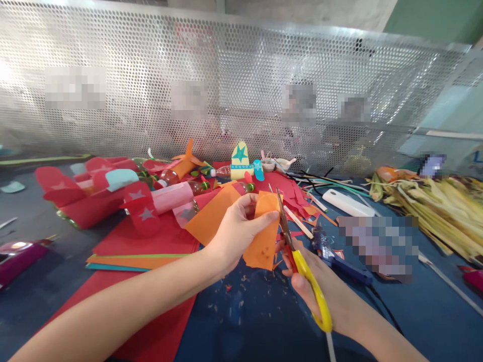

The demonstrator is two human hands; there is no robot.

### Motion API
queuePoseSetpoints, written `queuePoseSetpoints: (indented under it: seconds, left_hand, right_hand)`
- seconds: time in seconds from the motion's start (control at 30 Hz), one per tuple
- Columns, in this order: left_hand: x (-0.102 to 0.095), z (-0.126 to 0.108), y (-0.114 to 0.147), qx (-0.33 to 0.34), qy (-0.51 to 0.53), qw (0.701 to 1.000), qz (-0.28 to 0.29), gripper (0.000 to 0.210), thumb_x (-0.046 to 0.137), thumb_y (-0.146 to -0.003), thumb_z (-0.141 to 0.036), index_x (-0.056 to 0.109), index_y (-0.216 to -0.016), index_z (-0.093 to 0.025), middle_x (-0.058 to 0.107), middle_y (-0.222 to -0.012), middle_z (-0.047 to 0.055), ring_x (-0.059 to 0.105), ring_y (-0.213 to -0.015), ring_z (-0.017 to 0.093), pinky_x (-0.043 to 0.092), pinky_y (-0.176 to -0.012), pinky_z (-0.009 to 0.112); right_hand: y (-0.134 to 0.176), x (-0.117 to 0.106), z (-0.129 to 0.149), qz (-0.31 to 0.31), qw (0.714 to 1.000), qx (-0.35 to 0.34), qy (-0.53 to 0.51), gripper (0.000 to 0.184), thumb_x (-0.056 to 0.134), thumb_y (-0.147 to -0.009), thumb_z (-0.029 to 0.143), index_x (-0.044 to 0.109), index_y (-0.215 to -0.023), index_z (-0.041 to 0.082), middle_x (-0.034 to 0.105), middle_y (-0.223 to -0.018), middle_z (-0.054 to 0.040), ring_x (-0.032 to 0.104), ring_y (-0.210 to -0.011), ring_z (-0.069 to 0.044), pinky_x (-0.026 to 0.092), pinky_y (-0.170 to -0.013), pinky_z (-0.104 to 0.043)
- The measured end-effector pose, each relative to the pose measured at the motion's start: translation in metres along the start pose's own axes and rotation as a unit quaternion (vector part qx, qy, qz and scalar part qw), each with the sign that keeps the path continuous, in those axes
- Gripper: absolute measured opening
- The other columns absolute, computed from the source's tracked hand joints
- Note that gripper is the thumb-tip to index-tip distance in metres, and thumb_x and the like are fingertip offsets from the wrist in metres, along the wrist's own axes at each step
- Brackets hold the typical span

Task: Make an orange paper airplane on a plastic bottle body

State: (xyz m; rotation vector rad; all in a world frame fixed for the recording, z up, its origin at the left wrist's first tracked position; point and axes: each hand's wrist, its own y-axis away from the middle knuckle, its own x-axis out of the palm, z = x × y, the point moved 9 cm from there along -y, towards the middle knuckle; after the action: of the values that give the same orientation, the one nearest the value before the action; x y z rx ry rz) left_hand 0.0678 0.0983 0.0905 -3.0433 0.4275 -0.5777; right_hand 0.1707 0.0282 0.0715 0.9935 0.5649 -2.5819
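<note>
My left hand [241, 226] pinches a strip of orange paper [264, 246] between thumb and fingers, holding it upright over the blue table. In my right hand [313, 281] is a pair of scissors [311, 286] with yellow and red handles, its blades pointing up along the strip's right edge. The blades look slightly apart at their tips. Behind my left hand lies a larger orange sheet [213, 211]. Small paper scraps are scattered on the table below the strip.
Left are stacked coloured sheets [139, 246] and bottle planes wrapped in red paper [71, 201]. A yellow-and-blue bottle plane [241, 171] stands behind. To the right lie a blue glue gun [343, 264], a white-handled tool [347, 202] and dried husks [426, 211]. A perforated metal screen [249, 65] closes off the back.
</note>
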Motion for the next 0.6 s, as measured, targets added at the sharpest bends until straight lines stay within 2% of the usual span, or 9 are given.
queuePoseSetpoints:
  seconds: [0.13, 0.27, 0.43, 0.6]
  left_hand:
    - [0.0005, -0.0008, 0.0008, 0.007, 0.002, 1.0, 0.0, 0.024, 0.075, -0.068, -0.021, 0.058, -0.084, -0.017, 0.068, -0.084, 0.0, 0.063, -0.074, 0.012, 0.048, -0.073, 0.025]
    - [0.0012, 0.0002, 0.0017, 0.009, 0.003, 1.0, 0.0, 0.024, 0.076, -0.067, -0.022, 0.059, -0.083, -0.017, 0.068, -0.082, -0.001, 0.062, -0.072, 0.011, 0.048, -0.073, 0.025]
    - [0.003, 0.0, 0.0039, 0.006, 0.007, 1.0, -0.004, 0.023, 0.075, -0.067, -0.022, 0.059, -0.084, -0.017, 0.068, -0.083, -0.001, 0.063, -0.074, 0.012, 0.048, -0.074, 0.026]
    - [0.0045, 0.0023, 0.0049, -0.003, 0.023, 1.0, -0.004, 0.021, 0.074, -0.069, -0.02, 0.06, -0.086, -0.016, 0.068, -0.084, 0.0, 0.062, -0.07, 0.01, 0.049, -0.073, 0.025]
  right_hand:
    - [-0.0024, -0.002, -0.0033, -0.017, 1.0, 0.014, -0.019, 0.065, 0.023, -0.087, 0.068, 0.05, -0.114, 0.016, 0.061, -0.094, -0.0122, 0.061, -0.077, -0.023, 0.053, -0.069, -0.035]
    - [-0.0046, -0.0025, -0.0057, -0.018, 0.998, 0.017, -0.055, 0.059, 0.022, -0.085, 0.071, 0.049, -0.095, 0.019, 0.054, -0.07, -0.0034, 0.055, -0.059, -0.019, 0.05, -0.054, -0.03]
    - [-0.0064, -0.0045, -0.0028, -0.027, 0.997, 0.01, -0.074, 0.058, 0.02, -0.083, 0.074, 0.044, -0.08, 0.021, 0.045, -0.061, 0.0017, 0.046, -0.047, -0.014, 0.039, -0.045, -0.028]
    - [-0.0069, -0.004, -0.0012, -0.032, 0.997, 0.001, -0.073, 0.058, 0.018, -0.084, 0.074, 0.043, -0.079, 0.021, 0.039, -0.055, 0.0051, 0.039, -0.042, -0.012, 0.03, -0.043, -0.028]
